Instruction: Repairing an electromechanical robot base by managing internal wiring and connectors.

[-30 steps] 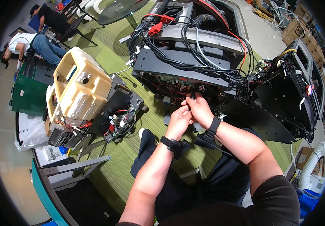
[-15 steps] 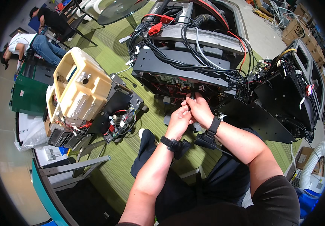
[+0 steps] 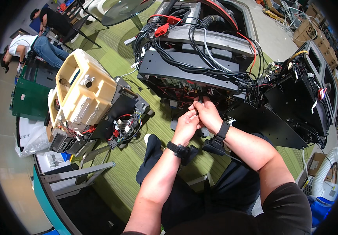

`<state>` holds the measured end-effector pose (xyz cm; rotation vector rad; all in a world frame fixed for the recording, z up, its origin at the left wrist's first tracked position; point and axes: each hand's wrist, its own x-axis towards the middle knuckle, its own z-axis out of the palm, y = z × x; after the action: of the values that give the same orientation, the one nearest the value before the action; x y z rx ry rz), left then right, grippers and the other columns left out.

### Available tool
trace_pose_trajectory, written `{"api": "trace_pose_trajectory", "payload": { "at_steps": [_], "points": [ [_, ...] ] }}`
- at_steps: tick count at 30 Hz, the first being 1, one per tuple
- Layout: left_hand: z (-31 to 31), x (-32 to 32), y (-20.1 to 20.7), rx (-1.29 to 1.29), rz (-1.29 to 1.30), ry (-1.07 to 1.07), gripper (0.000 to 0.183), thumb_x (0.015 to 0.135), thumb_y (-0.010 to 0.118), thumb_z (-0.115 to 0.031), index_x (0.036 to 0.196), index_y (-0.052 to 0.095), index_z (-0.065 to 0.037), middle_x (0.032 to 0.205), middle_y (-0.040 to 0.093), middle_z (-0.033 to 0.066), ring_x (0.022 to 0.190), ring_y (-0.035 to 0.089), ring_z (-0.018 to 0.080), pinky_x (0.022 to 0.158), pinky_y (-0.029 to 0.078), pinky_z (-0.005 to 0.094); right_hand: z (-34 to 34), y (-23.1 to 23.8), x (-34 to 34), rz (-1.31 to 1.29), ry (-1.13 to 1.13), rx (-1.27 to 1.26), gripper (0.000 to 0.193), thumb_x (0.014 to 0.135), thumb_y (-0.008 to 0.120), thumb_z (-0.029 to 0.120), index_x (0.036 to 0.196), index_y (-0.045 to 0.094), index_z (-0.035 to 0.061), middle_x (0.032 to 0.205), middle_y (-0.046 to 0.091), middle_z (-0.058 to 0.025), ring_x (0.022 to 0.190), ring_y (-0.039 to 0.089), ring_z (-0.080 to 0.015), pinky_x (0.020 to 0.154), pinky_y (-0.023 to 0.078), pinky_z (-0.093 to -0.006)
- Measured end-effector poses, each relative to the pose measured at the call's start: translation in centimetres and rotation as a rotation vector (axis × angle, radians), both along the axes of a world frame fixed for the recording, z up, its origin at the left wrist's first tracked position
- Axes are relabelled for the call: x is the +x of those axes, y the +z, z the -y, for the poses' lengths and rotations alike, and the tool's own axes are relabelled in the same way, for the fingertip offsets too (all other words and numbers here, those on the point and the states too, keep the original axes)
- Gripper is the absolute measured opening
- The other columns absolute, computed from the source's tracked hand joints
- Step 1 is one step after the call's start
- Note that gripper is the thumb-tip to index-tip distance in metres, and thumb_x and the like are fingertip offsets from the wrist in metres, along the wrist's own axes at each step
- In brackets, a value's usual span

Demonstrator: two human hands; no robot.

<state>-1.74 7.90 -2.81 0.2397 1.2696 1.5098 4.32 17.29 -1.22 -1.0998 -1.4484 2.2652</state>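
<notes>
Both my hands meet at the open front of a black metal housing (image 3: 184, 69) of a large machine. My right hand (image 3: 209, 114) is closed, thumb and fingers pinched on a dark piece too small to name. Just beside it my left hand (image 3: 187, 124) is closed too, its fingertips touching the right hand's; what they hold is hidden. Behind the fingers, green circuit boards (image 3: 173, 82) and red wires show inside the housing. A thick bundle of black cables (image 3: 200, 69) runs over the housing's top, and red connectors (image 3: 161, 29) lie above it.
To the left stands a cream plastic tank unit (image 3: 84, 98) with loose wiring at its base. A black panel (image 3: 265, 124) juts out on the right. A metal frame (image 3: 79, 172) stands near my left arm. Two people work at the far left by a green box (image 3: 32, 98).
</notes>
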Motion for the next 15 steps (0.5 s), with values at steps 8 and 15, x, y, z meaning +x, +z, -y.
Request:
{"api": "trace_pose_trajectory", "payload": {
  "at_steps": [8, 15],
  "points": [
    [1.0, -0.6, -0.1, 0.002, -0.030, -0.032, 0.025, 0.092, 0.048, -0.007, 0.115, 0.054, 0.000, 0.090, 0.064, 0.0033, 0.072, 0.061, 0.0069, 0.065, 0.050, 0.0191, 0.2, -1.2, -0.2, -0.104, -0.073, -0.103, 0.025, 0.097, 0.039, 0.025, 0.103, 0.046, 0.0020, 0.082, 0.060, -0.0075, 0.065, 0.062, -0.0141, 0.051, 0.049, -0.0242],
    [1.0, -0.6, 0.3, 0.019, -0.025, -0.027, 0.025, 0.091, 0.049, -0.007, 0.115, 0.054, -0.001, 0.089, 0.064, 0.0031, 0.072, 0.060, 0.0066, 0.066, 0.050, 0.0192, 0.2, -1.5, -0.3, -0.127, -0.071, -0.099, 0.031, 0.096, 0.038, 0.026, 0.108, 0.044, -0.0021, 0.086, 0.058, -0.0122, 0.064, 0.061, -0.0169, 0.050, 0.048, -0.0265]
  ]
}}
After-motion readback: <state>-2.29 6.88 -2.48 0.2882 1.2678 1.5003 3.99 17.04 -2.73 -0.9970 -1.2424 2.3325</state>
